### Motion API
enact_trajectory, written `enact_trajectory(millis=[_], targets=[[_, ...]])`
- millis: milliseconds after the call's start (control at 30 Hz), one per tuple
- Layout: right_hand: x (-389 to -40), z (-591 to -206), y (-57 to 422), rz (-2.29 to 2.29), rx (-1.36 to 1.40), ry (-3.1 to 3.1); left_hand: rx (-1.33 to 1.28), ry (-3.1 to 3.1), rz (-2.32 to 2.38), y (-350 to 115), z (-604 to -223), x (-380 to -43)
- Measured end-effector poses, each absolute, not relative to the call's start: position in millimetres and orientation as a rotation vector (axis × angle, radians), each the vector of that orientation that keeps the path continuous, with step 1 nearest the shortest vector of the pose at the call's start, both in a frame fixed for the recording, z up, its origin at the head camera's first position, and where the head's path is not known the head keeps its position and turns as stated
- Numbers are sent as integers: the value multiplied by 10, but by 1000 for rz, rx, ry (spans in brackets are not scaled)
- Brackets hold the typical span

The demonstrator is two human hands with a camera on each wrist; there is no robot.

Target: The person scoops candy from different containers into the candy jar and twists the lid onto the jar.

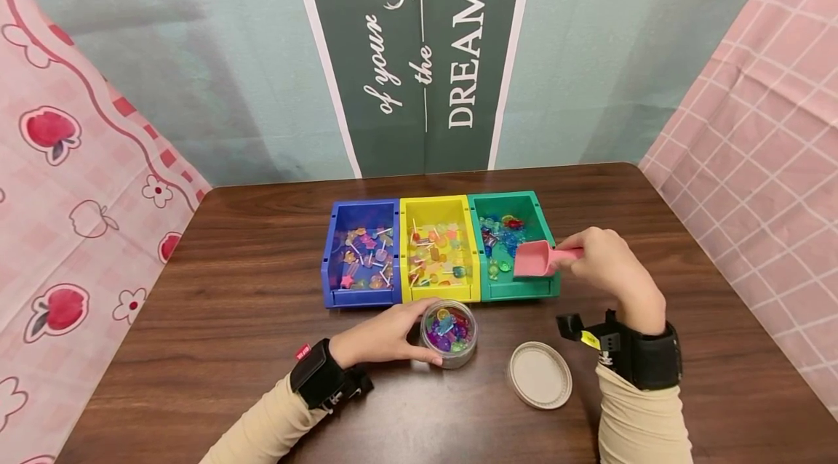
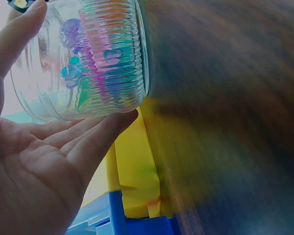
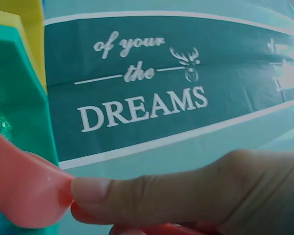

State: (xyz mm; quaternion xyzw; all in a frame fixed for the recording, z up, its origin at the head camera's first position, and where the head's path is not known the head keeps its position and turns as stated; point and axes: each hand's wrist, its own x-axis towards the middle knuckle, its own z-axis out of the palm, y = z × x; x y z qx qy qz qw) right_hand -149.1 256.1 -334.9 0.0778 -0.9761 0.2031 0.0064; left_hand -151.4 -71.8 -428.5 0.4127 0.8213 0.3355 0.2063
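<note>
My right hand (image 1: 605,264) grips the handle of a small pink scoop (image 1: 533,259). The scoop's blade is over the front of the green bin (image 1: 548,220), which holds blue, green and red translucent beads (image 1: 503,237). In the right wrist view the thumb presses on the pink handle. My left hand (image 1: 386,337) holds a clear ribbed jar (image 2: 108,58) on the table, thumb on one side and fingers on the other. Colourful beads (image 1: 448,329) lie inside the uncovered jar. A round pale lid (image 1: 540,374) lies right of the jar.
Joined to the green bin are a yellow bin (image 1: 422,209) and a blue bin (image 1: 347,211), both holding small candy-shaped beads. All stand on a dark wooden table (image 1: 262,246). Fabric backdrops rise at the back and both sides.
</note>
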Motion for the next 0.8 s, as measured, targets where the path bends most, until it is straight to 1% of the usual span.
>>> enact_trajectory(millis=[333, 667, 800], targets=[[-1551, -3411, 2353, 527, 79, -3141, 1156, 2285, 935, -715, -4283, -1515], [-1619, -3481, 2312, 615, 227, -3140, 1165, 2293, 934, -713, -4281, -1516], [-1615, -3480, 2325, 621, 212, -3134, 1162, 2295, 931, -712, -4282, -1515]])
